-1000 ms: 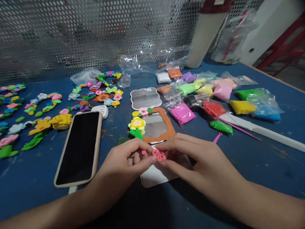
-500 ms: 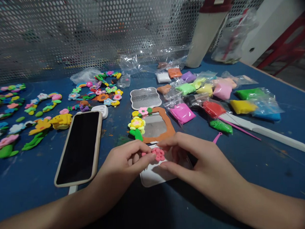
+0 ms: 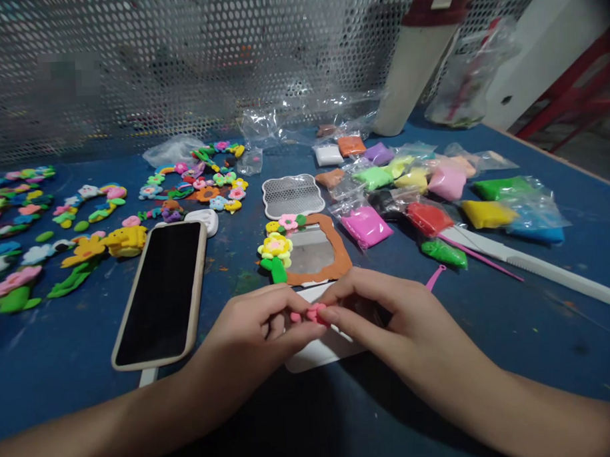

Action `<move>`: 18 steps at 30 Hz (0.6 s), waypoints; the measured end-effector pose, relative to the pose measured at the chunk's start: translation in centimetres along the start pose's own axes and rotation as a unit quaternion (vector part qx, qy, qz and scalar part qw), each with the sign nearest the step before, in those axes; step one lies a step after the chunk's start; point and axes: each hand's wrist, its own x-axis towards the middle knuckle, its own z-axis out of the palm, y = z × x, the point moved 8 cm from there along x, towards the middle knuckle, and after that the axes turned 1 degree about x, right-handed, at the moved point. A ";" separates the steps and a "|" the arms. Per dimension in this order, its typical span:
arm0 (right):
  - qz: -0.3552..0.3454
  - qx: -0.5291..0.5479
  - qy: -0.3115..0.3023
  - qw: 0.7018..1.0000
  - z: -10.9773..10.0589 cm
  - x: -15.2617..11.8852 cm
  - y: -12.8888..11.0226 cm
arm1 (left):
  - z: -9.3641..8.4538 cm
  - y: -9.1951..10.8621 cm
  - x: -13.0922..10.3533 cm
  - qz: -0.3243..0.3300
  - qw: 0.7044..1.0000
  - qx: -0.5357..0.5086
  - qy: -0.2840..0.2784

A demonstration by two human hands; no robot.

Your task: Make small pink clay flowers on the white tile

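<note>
Between my fingertips is a small pink clay flower (image 3: 316,313), held over a white board (image 3: 322,354). My left hand (image 3: 261,330) pinches it from the left, and a separate pink bit shows near those fingers. My right hand (image 3: 388,319) grips its right side with thumb and forefinger, hiding part of it. Just beyond the board lies a mirror with a brown clay frame (image 3: 340,250), its left side decorated with a yellow flower (image 3: 276,249), a pink flower and green leaves. Behind that rests a white wavy-edged mirror (image 3: 292,197).
A phone (image 3: 162,293) lies left of my hands, with colourful clay pieces (image 3: 88,249) past it. Bagged clay (image 3: 368,227), a white comb-like tool (image 3: 551,266) and pink sticks are on the right. A tumbler (image 3: 414,65) stands by the perforated metal panel (image 3: 179,73).
My right thumb and forefinger have closed in on the pink flower, which they stood apart around before. My left fingers have shifted slightly right along it.
</note>
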 end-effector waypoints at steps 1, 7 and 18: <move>0.004 0.003 -0.002 1.000 0.0 0.0 0.0 | 0.0 -0.2 0.0 -0.014 1.000 -0.005 -0.001; 0.021 0.031 -0.022 0.999 0.2 -0.1 0.4 | 0.3 -0.8 -0.2 -0.064 0.997 -0.040 -0.020; -0.015 -0.053 -0.021 0.998 0.3 -0.2 0.3 | -1.1 -1.2 -0.5 -0.077 0.994 -0.033 0.067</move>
